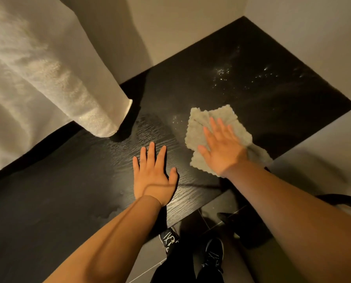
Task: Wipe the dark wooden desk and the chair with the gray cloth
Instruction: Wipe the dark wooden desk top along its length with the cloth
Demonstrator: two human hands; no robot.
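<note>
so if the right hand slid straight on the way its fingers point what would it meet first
The right hand lies flat on the cloth. Ahead is bare desk, with droplets roughly in line. Nothing solid stands before the wall, as far as this view shows.
</note>
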